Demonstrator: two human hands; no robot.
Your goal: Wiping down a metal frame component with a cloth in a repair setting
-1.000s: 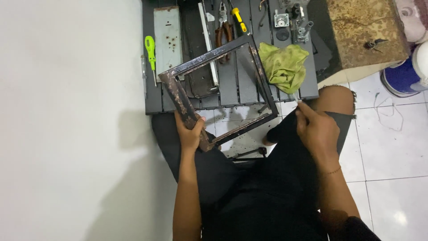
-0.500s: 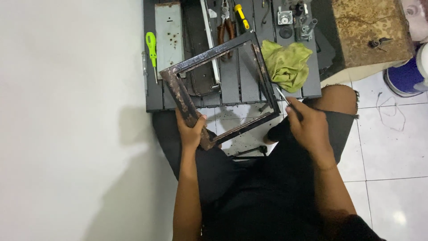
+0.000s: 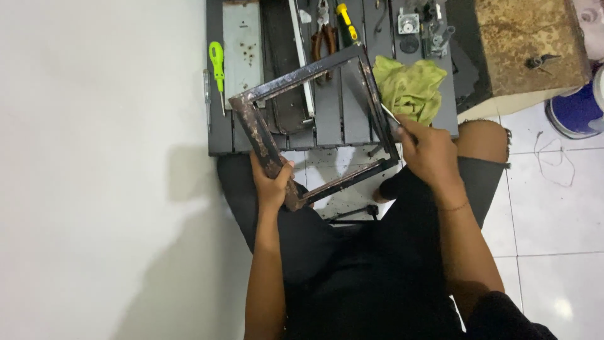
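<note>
A rusty dark rectangular metal frame (image 3: 302,74) is held tilted above my lap and the low bench. My left hand (image 3: 270,181) grips its near left corner. My right hand (image 3: 426,149) is closed on a thin metal tool (image 3: 389,114), whose tip touches the frame's right bar. I sit on the floor with my legs under the frame.
A dark slatted bench (image 3: 333,119) carries a green screwdriver (image 3: 217,63), a grey metal plate (image 3: 243,38), pliers (image 3: 323,31), a yellow-handled tool (image 3: 345,20), small metal parts (image 3: 421,25) and a yellow-green rag (image 3: 412,88). A rusty box (image 3: 528,44) and blue bucket (image 3: 576,110) stand at right.
My right hand has risen from the frame's lower right corner to partway up its right bar, with the thin tool now against it. The left hand keeps its grip.
</note>
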